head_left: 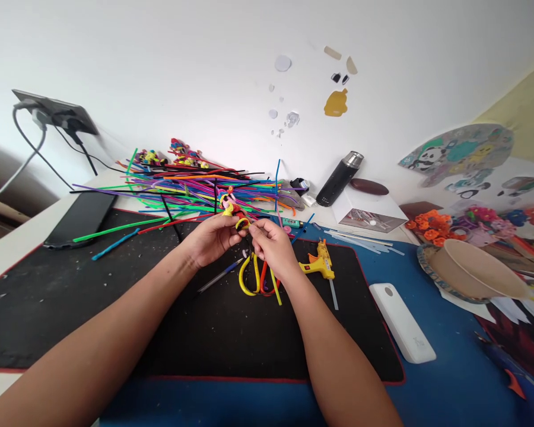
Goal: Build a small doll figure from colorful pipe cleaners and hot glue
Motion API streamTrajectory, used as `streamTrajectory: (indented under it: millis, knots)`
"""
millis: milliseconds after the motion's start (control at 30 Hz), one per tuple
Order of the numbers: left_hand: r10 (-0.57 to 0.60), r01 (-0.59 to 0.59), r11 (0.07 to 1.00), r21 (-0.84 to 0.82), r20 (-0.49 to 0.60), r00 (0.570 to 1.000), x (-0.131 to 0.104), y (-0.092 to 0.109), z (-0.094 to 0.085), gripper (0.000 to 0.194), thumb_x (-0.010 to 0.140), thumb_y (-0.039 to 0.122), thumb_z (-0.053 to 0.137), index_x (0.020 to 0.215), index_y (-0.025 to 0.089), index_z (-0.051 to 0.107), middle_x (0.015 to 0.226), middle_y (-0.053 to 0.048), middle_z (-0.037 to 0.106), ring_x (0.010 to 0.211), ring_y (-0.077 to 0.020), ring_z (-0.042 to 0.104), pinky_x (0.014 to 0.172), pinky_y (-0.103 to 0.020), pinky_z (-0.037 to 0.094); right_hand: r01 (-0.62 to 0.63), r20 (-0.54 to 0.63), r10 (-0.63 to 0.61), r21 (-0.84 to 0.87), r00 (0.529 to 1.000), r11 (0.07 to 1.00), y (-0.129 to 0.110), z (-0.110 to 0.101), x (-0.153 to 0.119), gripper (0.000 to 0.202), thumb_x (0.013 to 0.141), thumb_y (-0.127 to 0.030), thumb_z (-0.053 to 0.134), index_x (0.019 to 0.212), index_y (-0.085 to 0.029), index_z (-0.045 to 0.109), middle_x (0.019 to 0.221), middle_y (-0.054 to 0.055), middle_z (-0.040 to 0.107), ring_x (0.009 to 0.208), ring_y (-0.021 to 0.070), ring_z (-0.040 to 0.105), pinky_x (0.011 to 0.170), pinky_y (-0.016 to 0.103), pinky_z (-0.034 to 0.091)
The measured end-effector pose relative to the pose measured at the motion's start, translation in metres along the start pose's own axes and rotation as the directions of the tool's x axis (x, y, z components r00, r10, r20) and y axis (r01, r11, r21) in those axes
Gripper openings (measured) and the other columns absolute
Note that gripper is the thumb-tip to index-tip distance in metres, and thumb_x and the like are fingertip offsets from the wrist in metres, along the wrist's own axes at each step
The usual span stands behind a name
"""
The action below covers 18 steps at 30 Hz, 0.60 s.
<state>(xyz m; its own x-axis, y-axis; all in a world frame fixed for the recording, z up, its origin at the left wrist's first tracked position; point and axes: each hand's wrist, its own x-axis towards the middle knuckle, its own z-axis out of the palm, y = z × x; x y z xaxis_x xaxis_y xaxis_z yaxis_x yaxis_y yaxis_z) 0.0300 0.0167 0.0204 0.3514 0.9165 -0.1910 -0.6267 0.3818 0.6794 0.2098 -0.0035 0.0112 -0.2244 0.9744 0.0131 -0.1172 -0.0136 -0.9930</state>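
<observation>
A small pipe-cleaner figure (228, 203) in red, yellow, pink and blue is up above the mat, with my left hand (211, 240) closed around its lower part. My right hand (271, 244) pinches a yellow-and-black curled end (241, 224) of the same figure. Below my right hand hangs or lies a yellow-green pipe cleaner (276, 287); whether I hold it cannot be seen. Scissors (244, 284) with yellow and red handles lie under my hands, partly hidden. A pen (221, 275) rests just left of them. A yellow glue gun (323, 261) lies to the right.
Many coloured pipe cleaners (187, 187) are heaped along the wall, with finished figures (187, 154) behind. A phone (82, 219) lies left on the black mat (222, 338). Glue sticks (360, 240), a white power bank (403, 323), a bowl (480, 267) and a dark flask (340, 178) are rightward.
</observation>
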Motion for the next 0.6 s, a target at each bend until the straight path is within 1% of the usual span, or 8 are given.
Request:
streamTrajectory:
  millis: [67, 133, 267, 433, 600]
  knots:
    - [0.021, -0.022, 1.0, 0.014, 0.028, 0.999, 0.0007, -0.0009, -0.0014, 0.01, 0.081, 0.006, 0.081, 0.09, 0.009, 0.076, 0.08, -0.008, 0.076, 0.064, -0.0158, 0.073, 0.051, -0.019, 0.059, -0.009, -0.008, 0.009, -0.012, 1.0, 1.0, -0.0007, -0.0005, -0.0005, 0.043, 0.086, -0.062, 0.08, 0.086, -0.023, 0.063, 0.053, -0.009, 0.049, 0.045, 0.0083, 0.037, 0.044, 0.023, 0.026]
    - [0.042, -0.042, 0.999, 0.015, 0.027, 0.999, 0.0017, -0.002, -0.003, 0.015, 0.078, 0.007, 0.084, 0.091, 0.009, 0.077, 0.079, -0.007, 0.076, 0.064, -0.0153, 0.072, 0.049, -0.019, 0.056, -0.023, -0.015, 0.022, -0.027, 1.0, 0.999, -0.0008, -0.0011, -0.0008, 0.041, 0.086, -0.061, 0.08, 0.087, -0.023, 0.063, 0.054, -0.009, 0.049, 0.045, 0.0083, 0.037, 0.044, 0.023, 0.026]
    - [0.039, -0.038, 0.999, -0.031, 0.013, 0.999, 0.0038, -0.0043, -0.0053, 0.019, 0.078, 0.006, 0.087, 0.095, 0.009, 0.079, 0.081, -0.007, 0.077, 0.063, -0.0138, 0.071, 0.05, -0.017, 0.055, -0.022, -0.035, 0.021, -0.034, 0.999, 0.999, 0.0007, -0.0014, -0.0005, 0.041, 0.086, -0.06, 0.08, 0.088, -0.023, 0.063, 0.054, -0.009, 0.049, 0.045, 0.0086, 0.036, 0.044, 0.023, 0.025]
    - [-0.019, 0.019, 0.992, -0.126, 0.002, 1.0, 0.0052, -0.0056, -0.0049, 0.012, 0.083, 0.004, 0.086, 0.091, 0.008, 0.078, 0.08, -0.007, 0.076, 0.06, -0.0105, 0.069, 0.054, -0.016, 0.056, 0.036, -0.063, -0.042, -0.092, 0.997, 0.995, 0.0002, 0.0007, -0.0016, 0.036, 0.091, -0.058, 0.076, 0.09, -0.023, 0.065, 0.056, -0.008, 0.05, 0.046, 0.0092, 0.038, 0.046, 0.024, 0.028]
    - [-0.053, 0.057, 0.981, -0.183, 0.024, 0.998, 0.005, -0.0062, -0.0044, 0.007, 0.086, 0.005, 0.083, 0.089, 0.008, 0.078, 0.079, -0.006, 0.075, 0.06, -0.0103, 0.068, 0.055, -0.016, 0.056, 0.09, -0.062, -0.101, -0.163, 0.993, 0.982, -0.0009, 0.0013, -0.0026, 0.036, 0.094, -0.058, 0.073, 0.091, -0.023, 0.065, 0.056, -0.008, 0.05, 0.046, 0.0105, 0.04, 0.047, 0.026, 0.031]
